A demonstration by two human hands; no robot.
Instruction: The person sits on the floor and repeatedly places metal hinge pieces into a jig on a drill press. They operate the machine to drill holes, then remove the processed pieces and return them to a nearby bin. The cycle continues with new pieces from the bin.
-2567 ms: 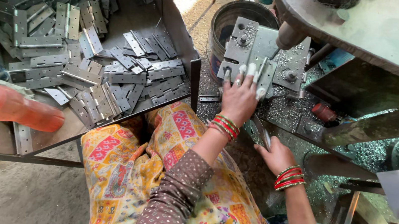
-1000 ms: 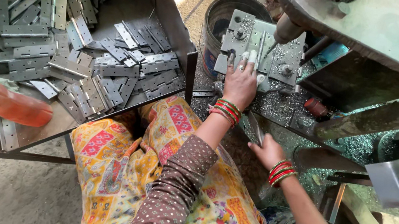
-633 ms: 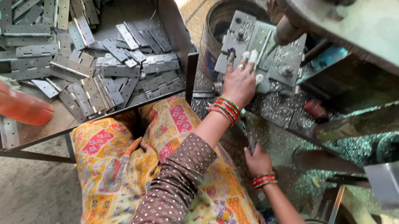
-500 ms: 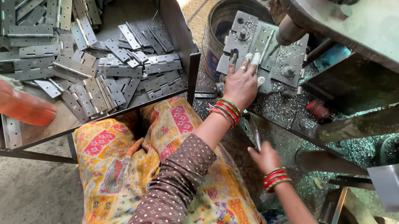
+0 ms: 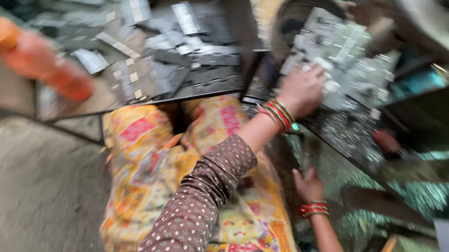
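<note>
- Head view: your left hand [image 5: 301, 88] rests flat on a pale grey metal plate [image 5: 340, 60], fingers spread over its lower edge rather than curled round it. The plate looks roughly rectangular, with studs and cut-outs, though motion blur hides the detail; it sits up on the machine bed [image 5: 347, 134], just beside a round drum [image 5: 295, 21].
- Your right hand [image 5: 308, 185] lies lower, near your lap, touching a thin dark rod [image 5: 304, 155]; you cannot tell how its fingers are set.
- To your left, a tray [image 5: 125, 106] holds a heap of grey metal pieces [image 5: 188, 48], with an orange bottle [image 5: 38, 57] lying on it.
</note>
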